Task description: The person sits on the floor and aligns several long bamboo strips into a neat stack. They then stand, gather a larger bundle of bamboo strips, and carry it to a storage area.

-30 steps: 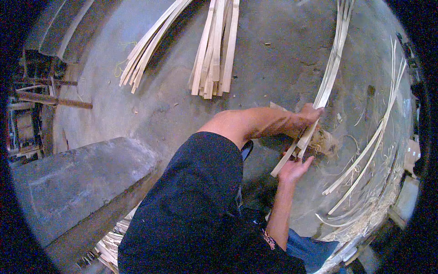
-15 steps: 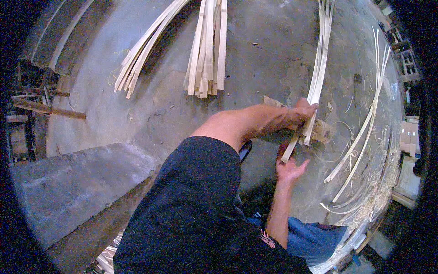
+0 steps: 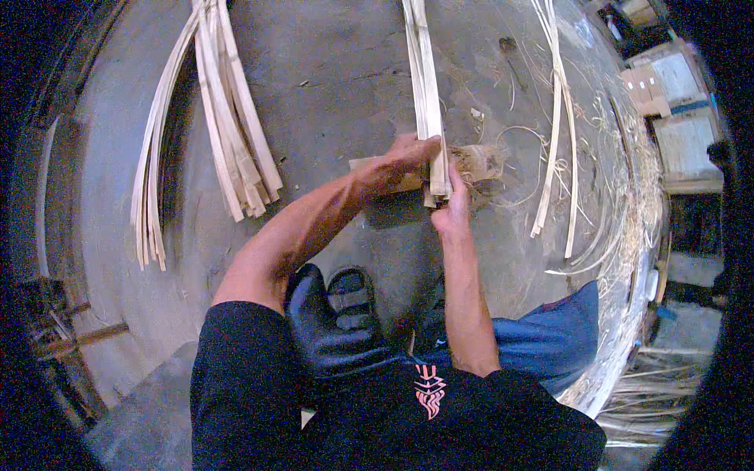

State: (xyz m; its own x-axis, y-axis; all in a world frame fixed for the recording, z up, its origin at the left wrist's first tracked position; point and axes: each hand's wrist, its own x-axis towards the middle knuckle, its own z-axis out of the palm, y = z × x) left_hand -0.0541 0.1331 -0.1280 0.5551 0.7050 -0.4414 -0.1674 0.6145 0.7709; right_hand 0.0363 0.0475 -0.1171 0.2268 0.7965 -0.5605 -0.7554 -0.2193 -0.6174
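A narrow bundle of long, pale bamboo strips (image 3: pixel 424 94) runs away from me, its near ends close together. My left hand (image 3: pixel 416 151) reaches across from the left and grips the bundle a little above those ends. Lower down, my right hand (image 3: pixel 453 206) wraps the near ends from the right side, thumb pointing up along the strips. Beneath the hands lies a wooden block (image 3: pixel 481 161) on the floor; the bundle and my left hand hide its middle.
Two thicker strip bundles, one curved (image 3: pixel 157 180) and one straighter (image 3: pixel 232 133), lie at the left. Thin loose strips (image 3: pixel 556 141) rest at the right, beside curly shavings (image 3: pixel 640 196). Cardboard boxes (image 3: pixel 646 90) stand at the far right. My sandalled foot (image 3: pixel 351 297) is below.
The view has swung to the right. One strip end that stuck out at an angle now lies in line with the bundle. My right hand's spread fingers have closed round the ends.
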